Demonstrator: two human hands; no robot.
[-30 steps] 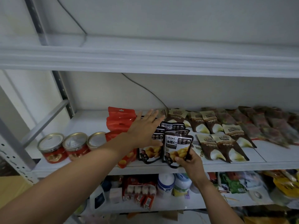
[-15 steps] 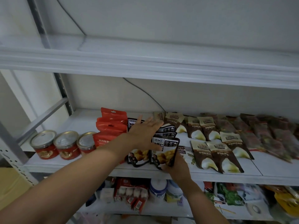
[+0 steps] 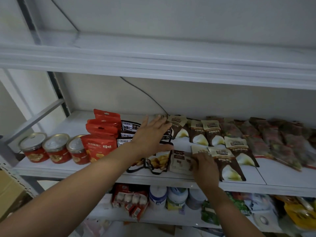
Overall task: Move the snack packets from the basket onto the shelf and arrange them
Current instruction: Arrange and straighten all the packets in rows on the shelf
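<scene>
Presently the black packets [image 3: 159, 161], overlapped in two files on the shelf [image 3: 282, 177], are covered by the left hand [image 3: 152, 135]. Its fingers [image 3: 162, 120] are held straight and flat over the tops, and nothing is gripped. Just right of the black packets a pale packet [image 3: 179, 161] is laid flat, and the right hand [image 3: 204, 165] is rested on its right edge. Whether that edge is pinched or only pressed cannot be told. The basket is not seen.

Three failures are judged possible. The frontmost black packets appear to be set right at the shelf lip, so one could be tipped off by a forward drag of the left palm. The files are propped against one another and could be collapsed if the palm is lifted before they are squared. The pale packet could also be shoved under its neighbours to the right of the black packets, and that row would be disturbed.

Counted:
- **Tins:** three tins [image 3: 56, 147] are found well left of the black packets.
- **Red packets:** four red packets [image 3: 99, 147], as far as tops can be made out, are set against their left side.
- **Brown-and-cream packets:** at least six brown-and-cream packets [image 3: 225, 163] are spread to their right.
- **Dark reddish packets:** farther right, the dark reddish packets [image 3: 273, 144] are too blurred to be counted.
- **Black packets:** at least five are made out, and the rest are hidden under the hand.
</scene>
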